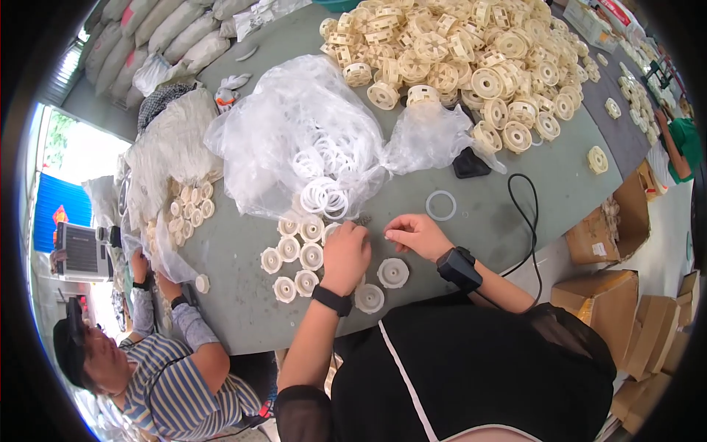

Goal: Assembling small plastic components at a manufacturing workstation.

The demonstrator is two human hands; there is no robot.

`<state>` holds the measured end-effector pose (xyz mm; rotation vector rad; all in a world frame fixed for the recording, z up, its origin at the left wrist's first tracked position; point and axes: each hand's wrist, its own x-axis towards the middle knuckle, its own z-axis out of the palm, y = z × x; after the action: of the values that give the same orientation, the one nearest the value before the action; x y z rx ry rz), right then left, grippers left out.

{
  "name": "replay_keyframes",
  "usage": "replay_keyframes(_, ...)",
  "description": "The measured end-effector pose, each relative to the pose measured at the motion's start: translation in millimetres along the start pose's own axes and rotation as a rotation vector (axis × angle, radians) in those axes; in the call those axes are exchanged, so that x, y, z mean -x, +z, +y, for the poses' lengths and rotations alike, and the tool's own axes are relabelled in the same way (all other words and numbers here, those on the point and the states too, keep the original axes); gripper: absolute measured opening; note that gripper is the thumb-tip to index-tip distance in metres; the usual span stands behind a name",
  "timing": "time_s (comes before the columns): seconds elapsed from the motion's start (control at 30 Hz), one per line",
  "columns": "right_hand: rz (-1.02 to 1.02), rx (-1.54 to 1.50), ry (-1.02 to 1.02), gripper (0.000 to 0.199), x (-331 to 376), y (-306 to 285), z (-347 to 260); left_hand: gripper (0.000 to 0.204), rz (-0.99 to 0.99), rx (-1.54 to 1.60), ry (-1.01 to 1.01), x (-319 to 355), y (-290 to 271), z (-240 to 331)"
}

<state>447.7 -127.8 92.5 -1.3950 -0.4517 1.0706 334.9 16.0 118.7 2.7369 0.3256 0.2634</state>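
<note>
White caps (311, 257) on a green-grey table (243, 302)

Closest of all is the person's black top (479, 353). At the table's near side sit two wider caps (393, 272), just right of the left wrist, one a bit nearer than the other.

The left hand (347, 254) is low over the table, its back facing up. Its fingers are bent and partly hidden, so one cannot tell what they pinch. One white cap peeks out from behind it, and more lie in a loose bunch to its left, open side up.

The right hand (418, 236) has its thumb and first finger close together at the tips. Anything between them is too small to tell.

Past the right hand lies one flat white ring (441, 196). A thin black cord (536, 221) curls off to the right.

Farther on, a big clear bag (294, 110) lies open with lots of white rings (324, 197) spilling at its mouth. Behind it is a tall heap of cream wheels (442, 44).

Off to the left, another person in a striped shirt (173, 379) has both hands by a plastic bag. Brown boxes (600, 302) stand to the right. Stuffed sacks (166, 37) are piled far back.
</note>
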Motion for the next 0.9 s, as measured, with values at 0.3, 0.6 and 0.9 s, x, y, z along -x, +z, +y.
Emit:
replay_keyframes(0.3,-0.106,-0.179,-0.046,0.012,1.7,9.0,-3.9,0.016,0.087,0.456,-0.138,24.1,-17.0,31.5)
replay_keyframes(0.6,-0.069,-0.055,-0.151,0.011,19.1,29.2,-8.4,0.016,0.239,0.773,-0.32,47.0,-12.2,36.6)
replay_keyframes(0.9,-0.396,-0.383,0.117,0.02,21.8,36.5,-13.9,0.03,0.345,1.066,-0.404,71.6,-17.7,29.1)
